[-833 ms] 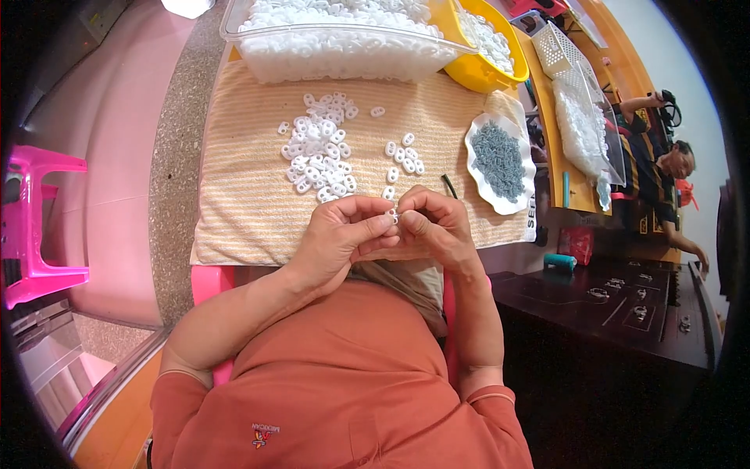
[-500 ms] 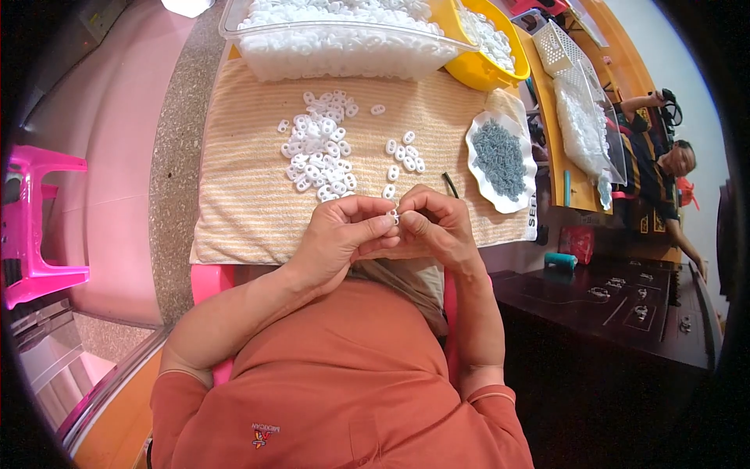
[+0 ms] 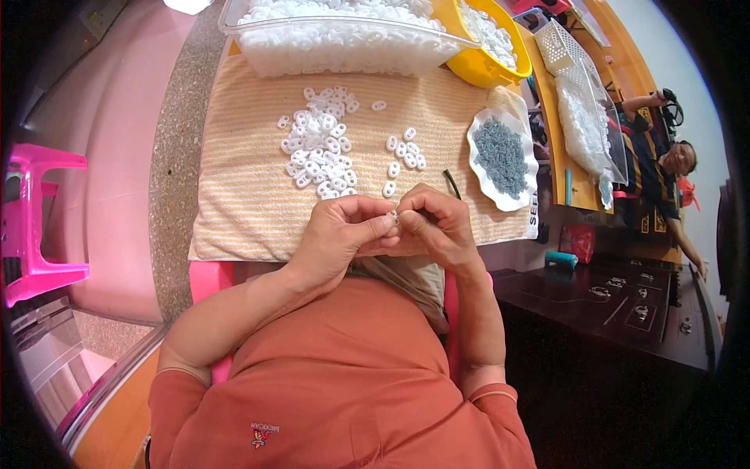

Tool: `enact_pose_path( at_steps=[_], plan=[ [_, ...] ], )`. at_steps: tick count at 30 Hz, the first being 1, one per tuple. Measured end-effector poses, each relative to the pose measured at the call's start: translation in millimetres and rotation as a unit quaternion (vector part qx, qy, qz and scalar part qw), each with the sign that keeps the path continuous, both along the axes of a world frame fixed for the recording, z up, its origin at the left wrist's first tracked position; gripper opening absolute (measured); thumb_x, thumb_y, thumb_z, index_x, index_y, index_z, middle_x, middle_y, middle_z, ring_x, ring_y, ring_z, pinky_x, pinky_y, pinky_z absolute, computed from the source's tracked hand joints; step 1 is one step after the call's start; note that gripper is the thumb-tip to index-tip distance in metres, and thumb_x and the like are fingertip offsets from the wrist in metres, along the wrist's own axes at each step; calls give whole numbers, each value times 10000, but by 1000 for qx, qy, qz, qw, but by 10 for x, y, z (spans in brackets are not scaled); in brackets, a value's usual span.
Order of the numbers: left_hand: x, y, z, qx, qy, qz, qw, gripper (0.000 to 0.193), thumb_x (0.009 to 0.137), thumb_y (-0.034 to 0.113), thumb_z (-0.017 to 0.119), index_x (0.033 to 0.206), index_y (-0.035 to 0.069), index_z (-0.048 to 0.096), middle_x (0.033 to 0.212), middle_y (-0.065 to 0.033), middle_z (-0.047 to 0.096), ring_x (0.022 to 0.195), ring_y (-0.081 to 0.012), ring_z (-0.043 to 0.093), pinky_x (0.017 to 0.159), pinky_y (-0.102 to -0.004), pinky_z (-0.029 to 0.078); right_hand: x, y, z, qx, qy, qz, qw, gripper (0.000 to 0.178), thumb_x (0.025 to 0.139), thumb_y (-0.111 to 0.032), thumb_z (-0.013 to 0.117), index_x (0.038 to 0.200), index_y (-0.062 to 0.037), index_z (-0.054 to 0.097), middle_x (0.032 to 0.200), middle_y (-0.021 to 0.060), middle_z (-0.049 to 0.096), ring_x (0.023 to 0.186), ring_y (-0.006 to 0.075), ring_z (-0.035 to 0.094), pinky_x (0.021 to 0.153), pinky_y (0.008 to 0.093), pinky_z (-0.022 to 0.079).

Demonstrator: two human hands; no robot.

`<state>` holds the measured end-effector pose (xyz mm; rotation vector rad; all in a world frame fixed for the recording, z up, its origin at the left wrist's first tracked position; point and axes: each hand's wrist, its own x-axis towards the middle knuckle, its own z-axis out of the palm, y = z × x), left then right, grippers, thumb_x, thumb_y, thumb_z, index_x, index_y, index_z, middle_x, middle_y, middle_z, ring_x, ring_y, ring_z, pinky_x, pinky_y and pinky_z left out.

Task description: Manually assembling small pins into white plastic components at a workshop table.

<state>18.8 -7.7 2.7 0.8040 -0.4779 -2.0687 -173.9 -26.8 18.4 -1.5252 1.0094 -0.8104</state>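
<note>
My left hand (image 3: pixel 341 234) and my right hand (image 3: pixel 439 225) meet at the near edge of a striped towel (image 3: pixel 242 180). Thumb and fingers of both are pinched together on a small white two-hole plastic piece (image 3: pixel 395 218), mostly hidden by the fingertips. Just beyond my left hand lies a loose pile of similar white oval pieces (image 3: pixel 316 148). A smaller group of these ovals (image 3: pixel 410 148) is spread ahead of my right hand. To the right, a scalloped white plate (image 3: pixel 473 141) holds many tiny grey pieces (image 3: pixel 501 156). A thin black stick (image 3: pixel 452 184) lies beyond my right hand.
At the far edge stand a clear bin (image 3: pixel 234 30) and a yellow basin (image 3: pixel 476 74), both filled with white pieces. A pink stool (image 3: pixel 47 273) is on the left. Another person (image 3: pixel 648 168) is beside a dark table (image 3: pixel 586 313) at right.
The pinched piece shows less between my fingertips than before. Both hands keep almost the same place, and the piles look unchanged.
</note>
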Motion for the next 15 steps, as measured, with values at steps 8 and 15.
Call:
enact_pose_path(
  at_steps=[8,15],
  plan=[
    [-34,59,-69,-16,-33,29,999,176,885,36,644,1046,-32,627,916,-73,668,803,-111,648,745,-247,567,72,53,14,44,6,-23,999,77,897,-42,612,850,19,612,790,10,598,723,56,548,639,205,450],
    [-38,34,-74,-45,-23,21,999,189,891,38,635,1067,-29,614,929,-70,664,805,-103,642,750,-241,557,73,56,45,70,-29,-46,996,98,919,-26,594,876,56,626,844,49,598,678,77,570,602,206,467]
  ],
)
